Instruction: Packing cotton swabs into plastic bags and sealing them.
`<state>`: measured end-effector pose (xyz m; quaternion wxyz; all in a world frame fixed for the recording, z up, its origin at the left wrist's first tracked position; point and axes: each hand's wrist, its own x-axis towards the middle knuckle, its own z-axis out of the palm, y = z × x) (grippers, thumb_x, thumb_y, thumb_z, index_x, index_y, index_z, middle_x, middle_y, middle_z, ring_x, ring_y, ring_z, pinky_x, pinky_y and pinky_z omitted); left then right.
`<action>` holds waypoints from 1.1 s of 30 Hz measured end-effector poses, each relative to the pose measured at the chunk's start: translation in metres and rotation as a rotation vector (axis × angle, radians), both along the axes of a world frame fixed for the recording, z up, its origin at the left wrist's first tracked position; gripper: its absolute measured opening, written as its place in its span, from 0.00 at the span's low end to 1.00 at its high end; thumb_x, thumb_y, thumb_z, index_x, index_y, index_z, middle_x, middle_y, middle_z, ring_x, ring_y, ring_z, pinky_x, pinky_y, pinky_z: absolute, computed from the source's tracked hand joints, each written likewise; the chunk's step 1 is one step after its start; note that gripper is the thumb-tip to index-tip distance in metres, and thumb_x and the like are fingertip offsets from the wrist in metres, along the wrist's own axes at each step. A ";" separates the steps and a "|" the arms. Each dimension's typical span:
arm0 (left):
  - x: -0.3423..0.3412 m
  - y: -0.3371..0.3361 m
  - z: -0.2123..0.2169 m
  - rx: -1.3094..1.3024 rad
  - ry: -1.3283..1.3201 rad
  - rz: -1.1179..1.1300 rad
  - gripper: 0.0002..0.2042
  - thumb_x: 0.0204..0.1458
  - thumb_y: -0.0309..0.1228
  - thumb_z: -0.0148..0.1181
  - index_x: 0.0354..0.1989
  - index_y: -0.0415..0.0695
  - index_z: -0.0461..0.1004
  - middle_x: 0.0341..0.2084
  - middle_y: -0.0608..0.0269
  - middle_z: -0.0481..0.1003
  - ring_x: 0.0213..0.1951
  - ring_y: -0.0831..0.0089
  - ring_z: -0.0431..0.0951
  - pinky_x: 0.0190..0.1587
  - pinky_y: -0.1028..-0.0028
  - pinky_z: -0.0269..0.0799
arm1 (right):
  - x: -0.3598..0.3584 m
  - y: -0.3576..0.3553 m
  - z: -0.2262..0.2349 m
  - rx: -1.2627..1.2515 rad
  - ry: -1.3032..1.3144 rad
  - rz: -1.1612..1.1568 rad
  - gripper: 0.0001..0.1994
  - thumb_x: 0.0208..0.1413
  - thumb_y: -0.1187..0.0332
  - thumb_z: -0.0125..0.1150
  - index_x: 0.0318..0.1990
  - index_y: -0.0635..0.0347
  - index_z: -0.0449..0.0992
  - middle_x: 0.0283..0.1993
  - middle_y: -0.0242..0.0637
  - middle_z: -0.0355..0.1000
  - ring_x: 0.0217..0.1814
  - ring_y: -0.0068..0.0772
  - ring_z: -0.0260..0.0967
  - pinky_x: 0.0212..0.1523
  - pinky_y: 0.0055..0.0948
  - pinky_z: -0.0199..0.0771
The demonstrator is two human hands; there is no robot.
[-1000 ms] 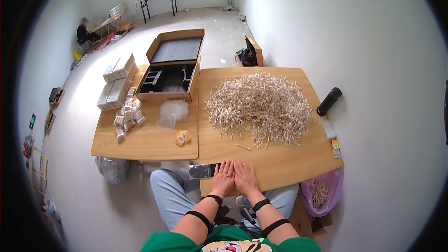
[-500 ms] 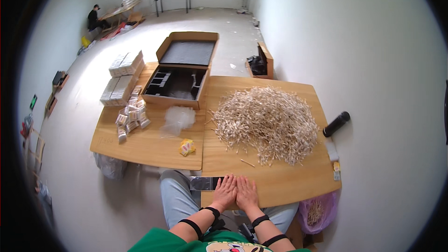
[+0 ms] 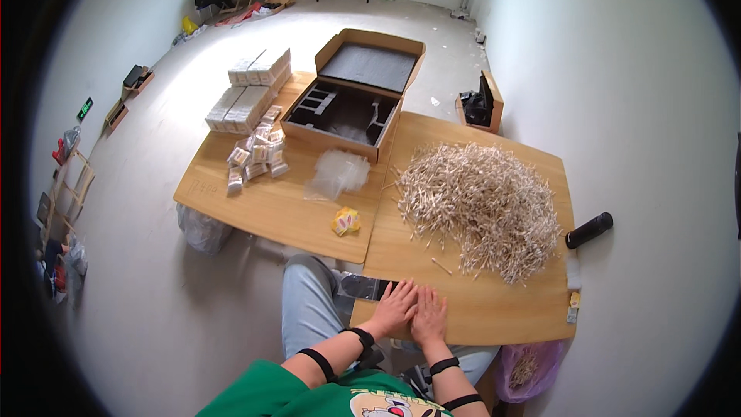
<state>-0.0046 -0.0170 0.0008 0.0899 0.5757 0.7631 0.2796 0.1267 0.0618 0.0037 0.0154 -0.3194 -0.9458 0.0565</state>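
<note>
My left hand (image 3: 394, 308) and my right hand (image 3: 429, 314) lie flat side by side on the near edge of the right wooden table (image 3: 494, 313), fingers stretched, holding nothing. A large heap of thin pale sticks (image 3: 479, 204) covers the middle of that table, a hand's length beyond my fingers. One loose stick (image 3: 441, 266) lies between the heap and my right hand. Black bands wrap both my forearms.
On the left table (image 3: 262, 205) stand an open cardboard box with dark foam insert (image 3: 351, 104), stacks of small white boxes (image 3: 248, 96), clear plastic bags (image 3: 338, 172) and a yellow item (image 3: 346, 221). A black bottle (image 3: 589, 230) lies on the floor right. Another person sits far back.
The view has shifted, so the tables appear turned and nearer. My hands stay flat together on the table edge.
</note>
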 end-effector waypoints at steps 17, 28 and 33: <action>-0.049 -0.031 0.018 -0.070 -0.013 0.363 0.15 0.46 0.26 0.60 0.40 0.41 0.63 0.34 0.52 0.69 0.40 0.52 0.74 0.38 0.57 0.75 | -0.020 0.000 0.014 -0.020 0.020 0.055 0.30 0.64 0.59 0.46 0.72 0.59 0.52 0.76 0.39 0.50 0.78 0.42 0.44 0.74 0.56 0.36; -0.072 -0.036 0.009 0.097 -0.443 0.371 0.09 0.46 0.23 0.56 0.35 0.40 0.65 0.26 0.47 0.74 0.33 0.47 0.77 0.36 0.54 0.72 | -0.045 0.005 0.016 -0.035 0.007 0.230 0.30 0.64 0.58 0.46 0.72 0.54 0.53 0.76 0.34 0.50 0.78 0.36 0.44 0.75 0.54 0.33; -0.072 -0.036 0.018 0.098 -0.552 0.385 0.07 0.48 0.24 0.58 0.33 0.40 0.66 0.26 0.49 0.74 0.32 0.50 0.77 0.36 0.58 0.73 | -0.057 0.003 0.014 -0.039 0.027 0.234 0.30 0.64 0.57 0.45 0.72 0.53 0.53 0.76 0.33 0.51 0.78 0.34 0.44 0.76 0.52 0.32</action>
